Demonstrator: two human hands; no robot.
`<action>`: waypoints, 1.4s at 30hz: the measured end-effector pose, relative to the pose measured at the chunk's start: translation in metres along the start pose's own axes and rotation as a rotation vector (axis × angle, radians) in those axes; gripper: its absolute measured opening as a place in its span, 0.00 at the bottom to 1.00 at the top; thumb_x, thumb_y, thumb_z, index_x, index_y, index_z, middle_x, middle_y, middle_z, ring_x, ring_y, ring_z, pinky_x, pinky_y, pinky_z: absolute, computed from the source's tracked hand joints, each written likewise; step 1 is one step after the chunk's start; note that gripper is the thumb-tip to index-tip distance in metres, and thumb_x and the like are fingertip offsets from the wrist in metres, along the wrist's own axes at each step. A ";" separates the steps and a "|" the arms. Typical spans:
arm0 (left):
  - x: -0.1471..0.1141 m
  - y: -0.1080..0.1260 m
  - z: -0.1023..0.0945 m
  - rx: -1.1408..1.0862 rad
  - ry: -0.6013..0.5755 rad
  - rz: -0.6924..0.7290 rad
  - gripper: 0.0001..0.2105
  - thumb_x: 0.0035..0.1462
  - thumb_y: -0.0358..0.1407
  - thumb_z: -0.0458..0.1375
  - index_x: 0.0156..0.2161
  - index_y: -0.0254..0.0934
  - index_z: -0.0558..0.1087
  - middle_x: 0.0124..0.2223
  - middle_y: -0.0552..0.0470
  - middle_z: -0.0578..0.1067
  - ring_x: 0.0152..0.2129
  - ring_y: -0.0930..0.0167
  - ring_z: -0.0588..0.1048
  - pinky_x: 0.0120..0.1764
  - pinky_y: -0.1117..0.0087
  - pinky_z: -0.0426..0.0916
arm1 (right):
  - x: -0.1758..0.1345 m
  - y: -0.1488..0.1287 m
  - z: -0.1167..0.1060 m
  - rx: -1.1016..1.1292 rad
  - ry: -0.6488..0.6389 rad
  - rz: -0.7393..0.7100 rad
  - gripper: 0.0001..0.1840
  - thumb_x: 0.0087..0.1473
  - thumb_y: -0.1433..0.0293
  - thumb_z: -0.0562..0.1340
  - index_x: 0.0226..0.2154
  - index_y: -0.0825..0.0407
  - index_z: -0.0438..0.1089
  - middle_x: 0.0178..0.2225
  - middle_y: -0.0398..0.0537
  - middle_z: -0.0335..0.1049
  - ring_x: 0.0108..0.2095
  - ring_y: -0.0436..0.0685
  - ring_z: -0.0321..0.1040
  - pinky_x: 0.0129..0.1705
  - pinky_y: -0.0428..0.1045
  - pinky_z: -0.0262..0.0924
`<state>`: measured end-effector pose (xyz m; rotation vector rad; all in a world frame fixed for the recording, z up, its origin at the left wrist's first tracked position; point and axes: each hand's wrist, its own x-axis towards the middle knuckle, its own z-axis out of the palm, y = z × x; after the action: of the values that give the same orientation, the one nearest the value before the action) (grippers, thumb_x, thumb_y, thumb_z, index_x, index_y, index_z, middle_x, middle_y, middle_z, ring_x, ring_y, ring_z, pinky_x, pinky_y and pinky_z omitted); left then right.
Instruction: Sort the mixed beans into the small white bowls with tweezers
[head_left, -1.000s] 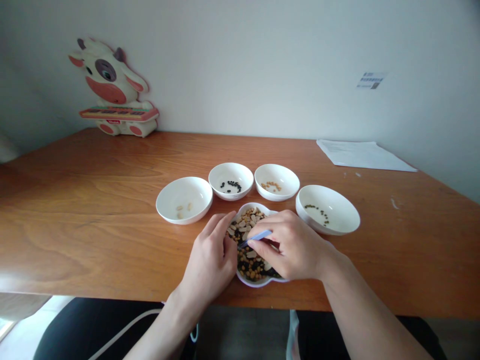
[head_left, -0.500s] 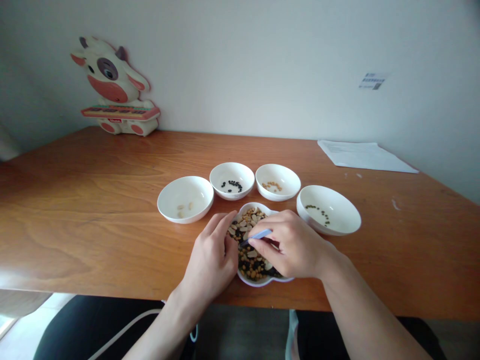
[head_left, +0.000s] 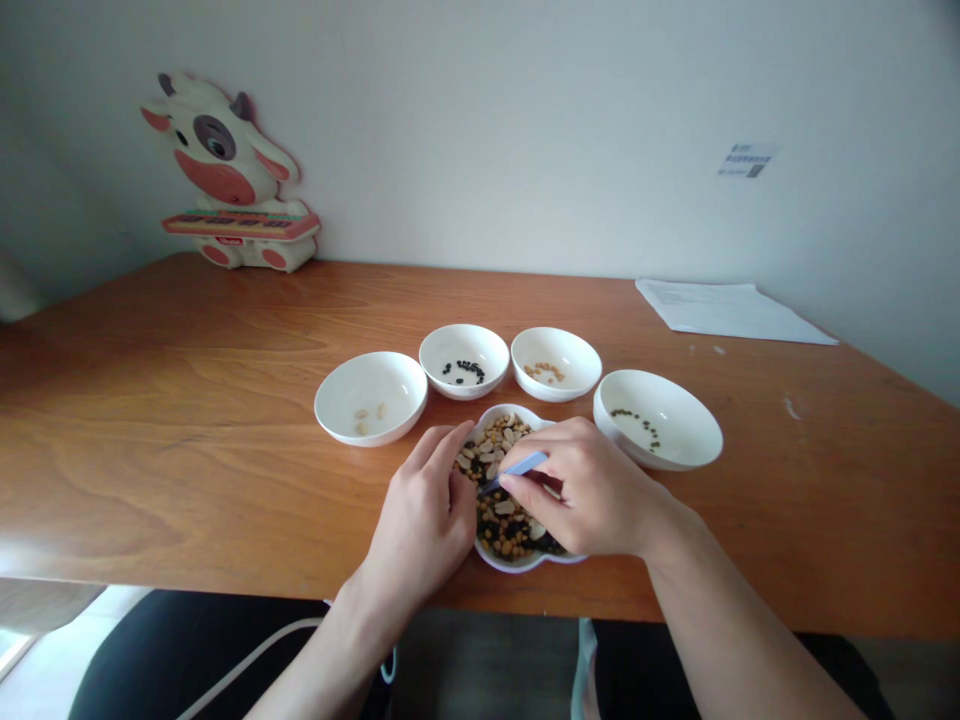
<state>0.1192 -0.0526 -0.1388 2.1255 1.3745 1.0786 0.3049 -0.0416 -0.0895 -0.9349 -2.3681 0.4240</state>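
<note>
A white scalloped dish (head_left: 523,568) near the table's front edge holds a mix of pale peanuts, yellow beans and dark beans. My left hand (head_left: 426,502) grips the dish's left side, its fingers curled over the rim. Over the dish's right half, my right hand (head_left: 596,490) pinches lavender tweezers (head_left: 526,463). Their dark tips point left into the beans beside my left thumb; whether anything sits between the tips is too small to tell. My right hand covers part of the dish.
Four white bowls arc behind the dish: one with a few peanuts (head_left: 371,432), one with black beans (head_left: 466,370), one with yellow beans (head_left: 546,372), one with green beans (head_left: 643,425). A cow toy keyboard (head_left: 232,190) and papers (head_left: 731,308) lie farther back.
The tweezers have tilted slightly, with their rear end a little higher and farther right. My left hand, the dish and the bowls look unmoved.
</note>
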 end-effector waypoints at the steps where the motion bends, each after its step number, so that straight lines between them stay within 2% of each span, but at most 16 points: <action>1: 0.000 0.000 0.000 0.000 0.001 -0.001 0.21 0.56 0.24 0.48 0.55 0.32 0.69 0.51 0.43 0.74 0.45 0.64 0.75 0.50 0.61 0.73 | 0.000 0.000 0.000 0.000 0.000 -0.002 0.10 0.56 0.75 0.59 0.26 0.54 0.73 0.24 0.48 0.74 0.25 0.52 0.67 0.31 0.47 0.59; 20: 0.001 0.001 0.000 -0.007 0.000 -0.005 0.21 0.56 0.24 0.48 0.54 0.33 0.70 0.50 0.43 0.74 0.44 0.64 0.76 0.49 0.62 0.73 | 0.001 -0.001 0.001 -0.016 -0.047 0.003 0.10 0.54 0.76 0.58 0.24 0.54 0.72 0.23 0.46 0.73 0.25 0.52 0.66 0.31 0.47 0.57; 30: 0.001 0.001 -0.001 -0.005 -0.007 -0.001 0.22 0.56 0.24 0.48 0.55 0.32 0.69 0.50 0.43 0.74 0.45 0.65 0.75 0.50 0.63 0.73 | 0.000 0.001 0.000 0.009 -0.013 -0.011 0.10 0.55 0.75 0.58 0.25 0.54 0.72 0.23 0.47 0.73 0.24 0.51 0.65 0.30 0.47 0.57; 42: 0.002 0.001 0.000 0.004 -0.009 0.003 0.22 0.56 0.24 0.47 0.54 0.32 0.70 0.50 0.43 0.74 0.44 0.64 0.75 0.49 0.61 0.73 | -0.002 0.001 0.000 -0.007 -0.038 0.014 0.11 0.54 0.75 0.58 0.23 0.55 0.70 0.22 0.46 0.71 0.24 0.51 0.63 0.30 0.48 0.55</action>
<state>0.1199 -0.0517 -0.1374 2.1334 1.3704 1.0672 0.3061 -0.0424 -0.0908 -0.9549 -2.3998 0.4428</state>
